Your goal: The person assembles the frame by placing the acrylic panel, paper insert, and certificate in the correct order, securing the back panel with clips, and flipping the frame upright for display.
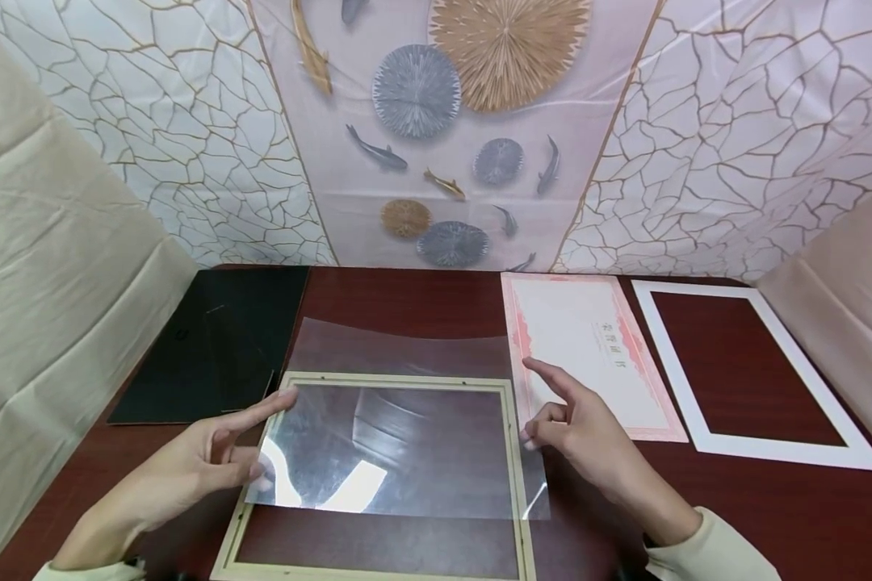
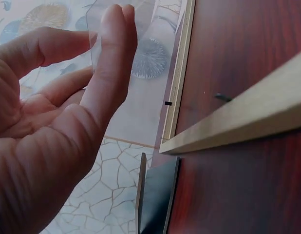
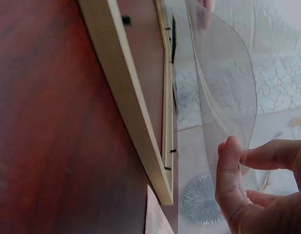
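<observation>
A clear plastic sheet hangs tilted over a pale wooden picture frame, bowed slightly and showing bright reflections. My left hand pinches its left edge between thumb and fingers, index finger stretched along the side. At the opposite edge my right hand pinches it too, with the index finger pointing forward. In the right wrist view the curved sheet stands above the frame. Small dark tabs sit along the frame's inner edges, and the dark red table shows through its opening.
On the left lies a black backing board. A pink-bordered certificate lies right of the frame, and beyond it a white mat board with a rectangular opening. Patterned cloth rises behind the table, with pale cloth at the sides.
</observation>
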Motion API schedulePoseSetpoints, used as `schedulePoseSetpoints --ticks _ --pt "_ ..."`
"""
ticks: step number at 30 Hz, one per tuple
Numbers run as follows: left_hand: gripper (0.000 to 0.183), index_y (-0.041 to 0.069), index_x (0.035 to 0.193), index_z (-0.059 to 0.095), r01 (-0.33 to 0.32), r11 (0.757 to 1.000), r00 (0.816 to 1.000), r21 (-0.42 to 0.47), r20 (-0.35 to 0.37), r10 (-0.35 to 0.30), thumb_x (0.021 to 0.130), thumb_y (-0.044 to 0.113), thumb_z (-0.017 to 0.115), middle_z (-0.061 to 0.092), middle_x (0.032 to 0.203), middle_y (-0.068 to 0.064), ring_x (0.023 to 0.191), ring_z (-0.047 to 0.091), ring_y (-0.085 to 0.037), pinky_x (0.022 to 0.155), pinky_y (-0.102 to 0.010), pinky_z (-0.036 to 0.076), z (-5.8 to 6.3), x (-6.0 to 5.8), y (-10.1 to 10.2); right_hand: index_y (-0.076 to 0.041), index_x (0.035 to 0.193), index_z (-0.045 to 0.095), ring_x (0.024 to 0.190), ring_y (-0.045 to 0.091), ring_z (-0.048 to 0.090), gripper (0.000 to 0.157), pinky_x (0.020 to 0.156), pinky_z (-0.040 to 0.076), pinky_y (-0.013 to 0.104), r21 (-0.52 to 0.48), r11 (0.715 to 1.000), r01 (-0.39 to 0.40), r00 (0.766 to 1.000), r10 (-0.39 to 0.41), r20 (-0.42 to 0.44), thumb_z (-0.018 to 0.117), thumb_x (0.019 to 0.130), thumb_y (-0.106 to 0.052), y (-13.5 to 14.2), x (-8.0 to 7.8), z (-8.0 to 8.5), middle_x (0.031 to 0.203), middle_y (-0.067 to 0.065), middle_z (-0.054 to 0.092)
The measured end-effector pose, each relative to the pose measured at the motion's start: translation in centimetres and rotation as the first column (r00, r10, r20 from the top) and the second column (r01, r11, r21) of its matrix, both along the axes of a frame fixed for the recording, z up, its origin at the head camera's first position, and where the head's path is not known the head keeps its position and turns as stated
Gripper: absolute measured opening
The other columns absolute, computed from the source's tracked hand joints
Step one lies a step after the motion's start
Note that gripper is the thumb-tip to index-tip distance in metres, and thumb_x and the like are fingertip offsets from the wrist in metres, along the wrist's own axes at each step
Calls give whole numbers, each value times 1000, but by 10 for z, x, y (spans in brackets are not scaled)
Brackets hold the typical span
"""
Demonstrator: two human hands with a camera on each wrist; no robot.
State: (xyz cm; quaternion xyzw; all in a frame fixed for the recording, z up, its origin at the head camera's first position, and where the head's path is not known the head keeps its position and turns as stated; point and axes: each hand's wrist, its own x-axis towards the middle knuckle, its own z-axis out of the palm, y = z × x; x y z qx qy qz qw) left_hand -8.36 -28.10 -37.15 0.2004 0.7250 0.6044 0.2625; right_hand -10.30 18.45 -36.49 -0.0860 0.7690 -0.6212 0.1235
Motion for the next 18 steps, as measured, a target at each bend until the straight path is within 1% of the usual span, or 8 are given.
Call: schedulePoseSetpoints --ticks 3,6,8,11,13,14,15,18 --pt "77 19 169 19 18 1000 1000 -14 4 -17 105 1 56 35 164 17 76 61 -17 80 -28 54 -1 6 -4 0 163 29 75 18 69 83 75 62 31 -1 1000 -10 1000 10 0 51 84 18 -3 6 -3 68 10 64" --pt "75 22 170 19 20 999 1000 -46 25 -19 107 2 54 35 164 22 74 58 -17 80 -28 52 -1 13 -8 2 162 29 73 17 69 84 73 62 31 -7 1000 -15 1000 15 3 53 83 18 -5 11 -6 66 9 61" --pt "74 23 170 18 21 997 999 -70 48 -18 108 3 53 34 165 25 72 55 -15 83 -25 51 -1 17 -10 3 162 30 69 17 68 84 73 62 30 9 1000 -18 1000 18 -3 56 83 17 -6 15 -9 66 8 60" --pt "74 26 169 19 15 995 997 -95 71 -9 108 5 54 30 165 32 81 64 -14 94 -18 51 -2 22 -13 0 161 34 64 16 68 84 75 60 27 60 998 -12 1000 12 -8 61 83 15 -8 22 -13 64 6 61" --pt "75 22 170 18 32 997 998 -64 50 -29 107 2 54 26 167 33 94 72 -20 100 -18 51 -5 25 -15 0 160 36 61 16 69 83 77 58 24 101 995 -16 999 20 -34 63 83 13 -9 26 -15 63 6 63" --pt "75 19 170 17 45 998 998 -39 40 -43 107 0 53 25 168 32 105 73 -21 101 -18 52 -6 27 -17 0 160 37 61 16 69 82 77 57 23 120 993 -18 999 24 -46 64 83 13 -9 28 -17 63 6 64" --pt "76 17 170 16 61 998 998 -5 33 -61 106 -2 52 23 168 33 110 73 -21 100 -18 52 -9 28 -19 -1 159 38 61 15 69 82 78 55 22 138 990 -17 998 24 -52 66 83 12 -10 29 -18 62 5 65" --pt "78 7 169 9 126 986 992 110 12 -128 104 -10 49 19 172 28 109 72 -17 95 -20 54 -16 31 -24 -1 158 40 59 15 69 81 80 52 20 174 984 -21 997 32 -64 69 83 10 -12 33 -20 62 4 66"
